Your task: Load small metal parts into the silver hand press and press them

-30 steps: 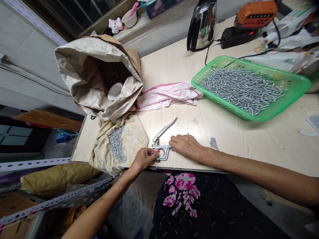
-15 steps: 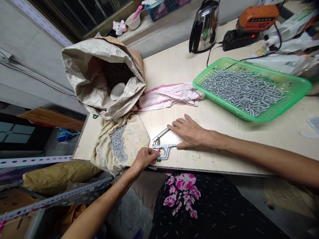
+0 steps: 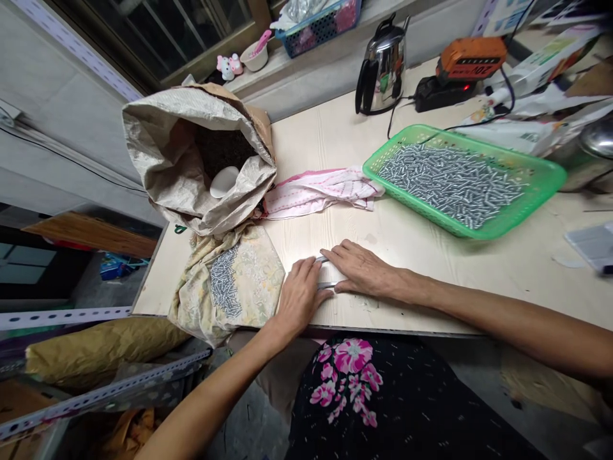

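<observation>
A pair of metal hand pliers [image 3: 326, 284] lies on the pale wooden table [image 3: 431, 268] near its front edge, mostly covered by both hands. My left hand [image 3: 299, 295] lies flat over the pliers' head, fingers stretched out together. My right hand [image 3: 361, 271] rests on the handles, fingers over the upper one and thumb against the lower one. A flowered cloth [image 3: 239, 281] with a pile of small metal pins [image 3: 223, 291] sits just left of my left hand.
A green plastic basket [image 3: 541, 182] full of metal pins stands at the right. An open paper sack [image 3: 191, 160] with a white scoop sits at the back left, a pink-and-white cloth [image 3: 320, 190] beside it. A kettle [image 3: 383, 64], a charger and bags line the back.
My left hand moved from pinching at the pliers' head to lying flat over it. My right hand stayed on the handles, which now lie lower and closer together.
</observation>
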`<state>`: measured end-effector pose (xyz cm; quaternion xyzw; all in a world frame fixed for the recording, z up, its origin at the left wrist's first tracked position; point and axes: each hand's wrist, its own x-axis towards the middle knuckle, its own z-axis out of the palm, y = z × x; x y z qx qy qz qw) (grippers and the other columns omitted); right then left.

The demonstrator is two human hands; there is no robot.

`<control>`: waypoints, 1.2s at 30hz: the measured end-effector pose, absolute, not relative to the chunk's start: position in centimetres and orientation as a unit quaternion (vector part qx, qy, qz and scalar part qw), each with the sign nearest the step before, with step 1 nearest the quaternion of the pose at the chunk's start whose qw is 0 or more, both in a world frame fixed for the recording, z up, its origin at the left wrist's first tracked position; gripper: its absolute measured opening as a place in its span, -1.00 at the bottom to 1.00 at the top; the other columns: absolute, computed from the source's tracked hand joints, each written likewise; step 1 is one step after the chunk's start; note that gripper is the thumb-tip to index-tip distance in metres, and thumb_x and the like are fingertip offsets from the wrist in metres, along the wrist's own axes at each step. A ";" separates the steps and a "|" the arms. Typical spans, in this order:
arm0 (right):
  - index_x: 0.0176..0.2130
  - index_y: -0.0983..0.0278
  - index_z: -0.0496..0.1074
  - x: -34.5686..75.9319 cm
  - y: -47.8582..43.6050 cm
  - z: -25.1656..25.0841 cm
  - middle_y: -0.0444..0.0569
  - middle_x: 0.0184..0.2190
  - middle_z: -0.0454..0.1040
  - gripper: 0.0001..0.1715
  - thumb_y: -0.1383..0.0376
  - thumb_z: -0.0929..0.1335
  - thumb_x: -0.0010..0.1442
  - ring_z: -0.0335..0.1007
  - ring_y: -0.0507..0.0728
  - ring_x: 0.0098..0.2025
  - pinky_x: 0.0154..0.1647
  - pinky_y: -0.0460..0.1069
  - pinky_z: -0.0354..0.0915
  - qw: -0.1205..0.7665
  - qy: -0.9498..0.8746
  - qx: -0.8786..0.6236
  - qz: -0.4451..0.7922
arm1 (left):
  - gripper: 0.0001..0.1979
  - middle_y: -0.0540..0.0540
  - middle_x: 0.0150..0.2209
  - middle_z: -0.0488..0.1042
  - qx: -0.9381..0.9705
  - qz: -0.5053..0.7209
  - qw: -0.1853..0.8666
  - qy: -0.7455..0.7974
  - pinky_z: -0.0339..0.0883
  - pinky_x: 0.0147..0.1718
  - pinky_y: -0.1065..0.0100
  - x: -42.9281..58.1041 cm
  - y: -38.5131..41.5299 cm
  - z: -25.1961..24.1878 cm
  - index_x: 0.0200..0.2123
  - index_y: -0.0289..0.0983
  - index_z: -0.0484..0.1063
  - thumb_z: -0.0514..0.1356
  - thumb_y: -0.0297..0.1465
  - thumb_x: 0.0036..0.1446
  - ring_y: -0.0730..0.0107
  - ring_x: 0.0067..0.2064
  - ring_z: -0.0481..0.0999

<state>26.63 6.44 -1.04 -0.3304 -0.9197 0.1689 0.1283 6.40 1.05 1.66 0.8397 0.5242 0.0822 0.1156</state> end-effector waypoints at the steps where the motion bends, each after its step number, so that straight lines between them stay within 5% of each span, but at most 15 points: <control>1: 0.16 0.38 0.18 26.9 6.4 -1.1 0.18 -0.07 0.37 -0.20 0.10 0.47 0.08 0.23 0.29 -0.06 -0.06 0.15 0.22 0.132 -0.919 -0.327 0.176 | -0.49 -0.28 0.13 0.34 0.861 0.072 0.121 0.489 0.29 0.09 0.02 6.7 1.9 1.5 0.14 -0.29 0.25 0.26 -0.28 0.16 0.02 0.15 0.31; 4: 0.10 0.42 0.23 27.7 6.5 -0.9 0.21 -0.04 0.34 -0.17 0.17 0.54 -0.04 0.22 0.29 -0.04 -0.04 0.15 0.24 0.111 -0.914 -0.336 0.200 | -0.40 -0.30 0.11 0.34 0.891 0.021 0.150 0.428 0.31 0.08 0.03 7.0 4.1 1.2 0.17 -0.32 0.19 0.30 -0.28 0.13 0.04 0.11 0.34; 9: -0.06 0.38 0.32 28.4 6.1 0.1 0.11 -0.15 0.35 -0.53 0.27 0.48 0.09 0.22 0.23 -0.11 -0.11 0.08 0.25 0.088 -0.911 -0.334 0.225 | -0.40 -0.26 0.05 0.34 0.896 -0.016 0.149 0.417 0.34 0.03 0.04 7.7 4.8 1.3 0.14 -0.32 0.20 0.34 -0.31 0.08 0.04 0.06 0.34; 14: -0.14 0.37 0.34 28.2 5.7 -0.6 0.09 -0.20 0.34 -0.59 0.26 0.49 0.07 0.21 0.22 -0.15 -0.12 0.10 0.22 0.110 -0.905 -0.362 0.193 | -0.58 -0.21 -0.05 0.38 0.891 -0.026 0.158 0.424 0.35 -0.01 0.07 8.6 4.7 1.2 0.03 -0.32 0.27 0.29 -0.36 0.14 0.08 0.01 0.33; 19: -0.32 0.33 0.38 27.3 5.7 -1.7 0.05 -0.29 0.38 -0.92 0.35 0.38 0.20 0.23 0.19 -0.20 -0.21 0.05 0.20 0.098 -0.900 -0.380 0.191 | -0.93 -0.14 -0.22 0.41 0.885 -0.018 0.179 0.430 0.35 -0.14 0.16 8.5 4.5 0.9 -0.22 -0.28 0.36 0.14 -0.39 0.27 0.16 -0.12 0.34; 26: -0.37 0.32 0.38 26.5 6.0 -2.1 -0.01 -0.36 0.39 -0.76 0.44 0.22 0.32 0.25 0.12 -0.28 -0.23 0.01 0.18 0.095 -0.900 -0.371 0.208 | -0.79 -0.10 -0.34 0.41 0.878 0.004 0.172 0.446 0.35 -0.20 0.24 8.5 4.5 0.0 -0.36 -0.26 0.38 0.03 -0.41 0.33 0.23 -0.20 0.37; 29: -0.25 0.35 0.41 27.4 6.9 -1.5 0.05 -0.28 0.39 -0.85 0.28 0.36 0.24 0.24 0.17 -0.21 -0.20 0.03 0.19 0.099 -0.912 -0.349 0.194 | -0.86 -0.18 -0.15 0.48 0.872 0.022 0.145 0.466 0.39 -0.08 0.16 8.2 3.7 -0.2 -0.16 -0.29 0.40 0.10 -0.36 0.30 0.17 -0.05 0.42; 32: -0.10 0.35 0.41 28.5 8.3 -1.0 0.10 -0.18 0.38 -0.53 0.07 0.44 0.13 0.22 0.21 -0.15 -0.18 0.05 0.17 0.090 -0.924 -0.312 0.201 | -0.61 -0.33 0.20 0.31 0.874 0.074 0.112 0.468 0.28 0.14 -0.01 8.2 1.5 -0.7 0.14 -0.31 0.25 0.13 -0.36 0.28 0.02 0.26 0.26; 36: -0.20 0.31 0.44 29.1 10.5 -1.2 0.08 -0.22 0.41 -0.76 0.22 0.25 0.34 0.22 0.19 -0.17 -0.17 0.05 0.12 0.098 -0.926 -0.322 0.174 | -0.46 -0.33 0.32 0.16 0.886 0.089 0.132 0.435 0.09 0.25 -0.15 9.3 -2.1 -1.6 0.28 -0.25 0.10 0.11 -0.25 0.30 0.01 0.40 -0.02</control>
